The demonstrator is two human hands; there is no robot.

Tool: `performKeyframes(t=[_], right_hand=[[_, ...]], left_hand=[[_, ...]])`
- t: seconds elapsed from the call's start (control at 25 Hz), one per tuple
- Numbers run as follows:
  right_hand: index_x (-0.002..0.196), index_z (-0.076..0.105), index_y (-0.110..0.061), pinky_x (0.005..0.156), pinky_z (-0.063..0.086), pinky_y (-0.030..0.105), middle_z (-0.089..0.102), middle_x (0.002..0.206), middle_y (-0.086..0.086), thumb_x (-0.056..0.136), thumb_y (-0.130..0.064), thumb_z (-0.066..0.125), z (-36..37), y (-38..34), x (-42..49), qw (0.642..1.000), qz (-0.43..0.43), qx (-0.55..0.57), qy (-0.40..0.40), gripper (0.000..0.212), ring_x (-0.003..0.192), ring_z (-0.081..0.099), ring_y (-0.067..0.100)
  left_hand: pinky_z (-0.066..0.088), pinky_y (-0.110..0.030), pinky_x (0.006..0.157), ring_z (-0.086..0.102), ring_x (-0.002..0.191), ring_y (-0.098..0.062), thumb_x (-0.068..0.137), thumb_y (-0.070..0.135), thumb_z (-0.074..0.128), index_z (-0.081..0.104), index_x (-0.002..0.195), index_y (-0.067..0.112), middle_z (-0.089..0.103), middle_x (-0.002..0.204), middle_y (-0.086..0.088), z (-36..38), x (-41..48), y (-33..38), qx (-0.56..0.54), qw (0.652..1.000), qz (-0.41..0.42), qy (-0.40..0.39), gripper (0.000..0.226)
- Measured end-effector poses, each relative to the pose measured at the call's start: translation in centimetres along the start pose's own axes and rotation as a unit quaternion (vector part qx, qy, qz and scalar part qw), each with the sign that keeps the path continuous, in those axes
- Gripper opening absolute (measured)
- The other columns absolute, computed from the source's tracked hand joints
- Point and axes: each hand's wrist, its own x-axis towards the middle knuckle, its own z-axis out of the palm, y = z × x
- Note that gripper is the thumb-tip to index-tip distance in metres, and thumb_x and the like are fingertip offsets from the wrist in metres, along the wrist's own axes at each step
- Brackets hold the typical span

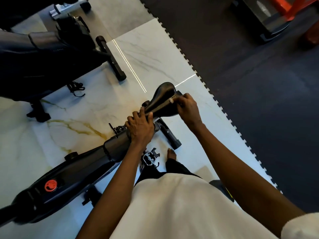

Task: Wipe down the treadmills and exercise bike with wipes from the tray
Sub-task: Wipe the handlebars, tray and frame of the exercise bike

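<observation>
floor (151, 56): marble tile | on it: exercise bike (77, 169), second machine (34, 57), bare foot (171, 153), dark puzzle mat (259, 83)

Glossy white floor tiles (151, 54) with grey and gold veins cover the left and middle. A dark rubber mat (259, 83) with a jigsaw edge lies along the right. Thin light streaks (128, 64) shine across the tiles. An orange frame (293, 7) stands at the top right.

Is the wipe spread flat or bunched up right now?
Bunched up: only a small white wad of wipe shows, pinched by the right hand against the bike saddle.
</observation>
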Motion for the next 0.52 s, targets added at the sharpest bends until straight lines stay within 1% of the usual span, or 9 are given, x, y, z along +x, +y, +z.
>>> performKeyframes(t=[0.04,0.12,0.16,0.24,0.32,0.36,0.44,0.52], right_hand=[[0.106,0.075,-0.013,0.074,0.052,0.034,0.062,0.099,0.01,0.094,-0.013,0.064,-0.1,0.4,0.6,1.0,0.023,0.012,0.016,0.016,0.089,0.06,0.026],[0.107,0.076,-0.012,0.077,0.054,0.037,0.063,0.098,0.008,0.096,-0.015,0.062,-0.3,0.6,1.0,0.996,0.072,0.034,0.035,0.018,0.089,0.061,0.023],[0.108,0.075,-0.012,0.079,0.054,0.038,0.063,0.099,0.008,0.096,-0.015,0.062,-0.4,0.6,0.8,0.997,0.069,0.033,0.031,0.019,0.09,0.06,0.022],[0.108,0.074,-0.01,0.078,0.055,0.039,0.063,0.104,0.01,0.095,-0.012,0.063,-0.3,0.5,0.1,1.0,0.025,0.016,0.003,0.017,0.092,0.061,0.025],[0.108,0.073,-0.008,0.08,0.056,0.036,0.064,0.111,0.013,0.093,-0.008,0.066,0.0,0.1,-1.1,0.997,-0.057,0.008,-0.043,0.017,0.097,0.063,0.028],[0.109,0.073,-0.008,0.079,0.056,0.035,0.064,0.112,0.014,0.092,-0.008,0.066,0.2,-0.2,-1.0,0.995,-0.085,0.009,-0.057,0.018,0.097,0.063,0.028],[0.11,0.073,-0.009,0.081,0.053,0.037,0.064,0.113,0.014,0.093,-0.01,0.066,0.3,-1.0,1.1,0.994,-0.084,0.012,-0.075,0.019,0.1,0.06,0.028],[0.114,0.071,-0.007,0.088,0.048,0.04,0.061,0.115,0.015,0.092,-0.005,0.062,0.1,-1.2,2.6,0.988,-0.082,0.0,-0.134,0.024,0.105,0.055,0.029]], left_hand=[[0.036,-0.05,0.095,0.048,0.109,-0.04,0.104,0.054,0.03,0.041,0.146,0.017,0.052,0.129,-0.019,0.0,0.1,0.1,0.002,1.0,-0.007,-0.006,0.056],[0.036,-0.05,0.094,0.049,0.11,-0.04,0.104,0.055,0.031,0.042,0.145,0.017,0.052,0.129,-0.019,0.1,0.1,0.2,0.005,1.0,-0.016,-0.009,0.056],[0.037,-0.05,0.094,0.049,0.11,-0.04,0.104,0.056,0.03,0.043,0.143,0.017,0.053,0.128,-0.019,0.2,0.1,0.2,0.008,1.0,-0.018,-0.003,0.056],[0.037,-0.05,0.094,0.049,0.109,-0.039,0.103,0.056,0.03,0.045,0.141,0.017,0.054,0.127,-0.019,0.4,0.2,0.3,0.003,1.0,-0.021,0.0,0.057],[0.038,-0.05,0.093,0.05,0.108,-0.04,0.103,0.056,0.032,0.047,0.139,0.016,0.055,0.125,-0.02,0.7,0.1,0.1,0.002,1.0,-0.015,0.008,0.056],[0.038,-0.05,0.093,0.05,0.108,-0.04,0.103,0.055,0.033,0.048,0.139,0.016,0.055,0.124,-0.02,0.8,0.0,0.1,0.002,1.0,-0.01,0.018,0.055],[0.038,-0.05,0.092,0.05,0.107,-0.041,0.103,0.054,0.036,0.049,0.138,0.015,0.055,0.123,-0.021,0.7,0.2,0.3,-0.007,0.999,-0.01,0.029,0.054],[0.036,-0.051,0.093,0.05,0.108,-0.042,0.103,0.053,0.038,0.05,0.137,0.014,0.055,0.123,-0.022,0.7,0.1,0.5,-0.009,0.999,-0.02,0.027,0.053]])
